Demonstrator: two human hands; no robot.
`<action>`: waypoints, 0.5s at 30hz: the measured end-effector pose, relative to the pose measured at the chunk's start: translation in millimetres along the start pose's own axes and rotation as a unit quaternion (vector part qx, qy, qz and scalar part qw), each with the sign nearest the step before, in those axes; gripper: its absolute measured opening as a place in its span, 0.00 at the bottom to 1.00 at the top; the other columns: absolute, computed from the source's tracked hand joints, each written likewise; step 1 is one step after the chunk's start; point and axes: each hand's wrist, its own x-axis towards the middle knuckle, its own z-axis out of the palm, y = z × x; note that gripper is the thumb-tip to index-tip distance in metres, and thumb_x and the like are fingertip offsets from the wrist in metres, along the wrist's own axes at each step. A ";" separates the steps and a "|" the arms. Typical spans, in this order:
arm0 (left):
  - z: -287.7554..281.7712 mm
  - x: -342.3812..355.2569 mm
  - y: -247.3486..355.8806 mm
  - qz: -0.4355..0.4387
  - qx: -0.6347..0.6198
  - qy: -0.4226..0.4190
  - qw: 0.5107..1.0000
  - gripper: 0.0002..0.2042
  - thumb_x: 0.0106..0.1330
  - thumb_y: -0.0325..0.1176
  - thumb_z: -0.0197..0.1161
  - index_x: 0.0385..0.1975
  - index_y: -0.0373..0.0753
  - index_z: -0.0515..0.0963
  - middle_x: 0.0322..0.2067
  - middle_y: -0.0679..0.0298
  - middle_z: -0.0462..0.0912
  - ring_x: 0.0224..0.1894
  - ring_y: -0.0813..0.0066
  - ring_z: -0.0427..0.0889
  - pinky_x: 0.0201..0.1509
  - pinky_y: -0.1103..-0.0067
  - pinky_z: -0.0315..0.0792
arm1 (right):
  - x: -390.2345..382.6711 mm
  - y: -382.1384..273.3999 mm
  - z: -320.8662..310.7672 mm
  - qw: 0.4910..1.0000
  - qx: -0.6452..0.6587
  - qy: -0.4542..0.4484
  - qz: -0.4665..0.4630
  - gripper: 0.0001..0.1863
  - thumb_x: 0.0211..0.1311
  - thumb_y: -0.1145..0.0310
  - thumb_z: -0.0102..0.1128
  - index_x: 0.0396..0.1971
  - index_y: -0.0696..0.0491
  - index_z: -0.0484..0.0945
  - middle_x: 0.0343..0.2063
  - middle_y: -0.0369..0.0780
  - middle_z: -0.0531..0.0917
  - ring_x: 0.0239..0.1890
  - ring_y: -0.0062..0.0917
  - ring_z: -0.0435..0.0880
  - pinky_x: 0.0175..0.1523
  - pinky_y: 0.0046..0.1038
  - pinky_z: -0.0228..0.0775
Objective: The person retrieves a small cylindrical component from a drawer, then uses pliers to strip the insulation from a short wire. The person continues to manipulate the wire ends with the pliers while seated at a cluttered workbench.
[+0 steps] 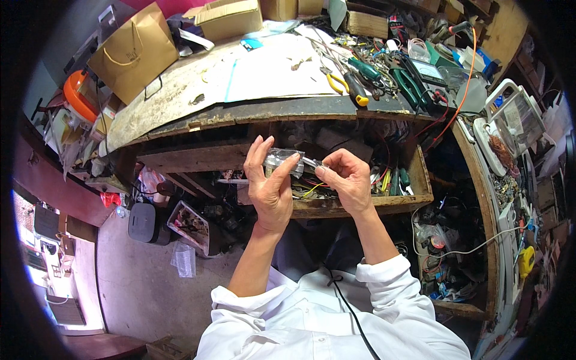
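One small clear plastic packet (281, 159) held up above an open wooden drawer (396, 203), just in front of the bench (150, 120). Pinched at its near side by the left hand (270, 186), thumb pressing on the film, other fingers raised and spread. Beside it, a slim pale piece (311, 162) in the narrow thumb-and-forefinger grip of the right hand (348, 180). Too small to tell: joined to the packet or apart. Below, in the drawer, green-handled tools (404, 178). Beyond, on the bench, a white sheet (270, 72), yellow-handled pliers (336, 83) and a black-and-yellow screwdriver (356, 90).
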 end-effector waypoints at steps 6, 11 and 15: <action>0.0 -0.2 0.7 -0.008 -0.001 0.002 1.000 0.25 0.50 0.10 0.63 0.45 0.46 0.88 0.61 0.54 0.76 0.69 0.52 0.69 0.72 0.64 0.64 | -0.2 0.3 0.1 1.000 0.015 0.002 -0.002 0.06 0.63 0.75 0.71 0.35 0.57 0.81 0.25 0.31 0.81 0.22 0.07 0.72 0.27 0.11 0.61; 1.4 -0.6 -0.9 -0.006 -0.002 0.013 1.000 0.26 0.49 0.10 0.64 0.45 0.48 0.88 0.60 0.54 0.76 0.68 0.51 0.70 0.71 0.64 0.64 | 0.3 0.9 -0.1 1.000 0.030 0.002 0.001 0.06 0.63 0.76 0.70 0.35 0.57 0.80 0.25 0.31 0.81 0.22 0.07 0.71 0.27 0.11 0.61; 1.2 0.0 0.2 -0.008 0.002 0.016 1.000 0.25 0.51 0.10 0.63 0.45 0.48 0.89 0.60 0.56 0.76 0.69 0.53 0.70 0.71 0.64 0.64 | 0.4 1.9 -0.6 1.000 0.026 0.003 -0.001 0.06 0.62 0.76 0.70 0.35 0.57 0.80 0.26 0.31 0.81 0.23 0.08 0.72 0.27 0.12 0.62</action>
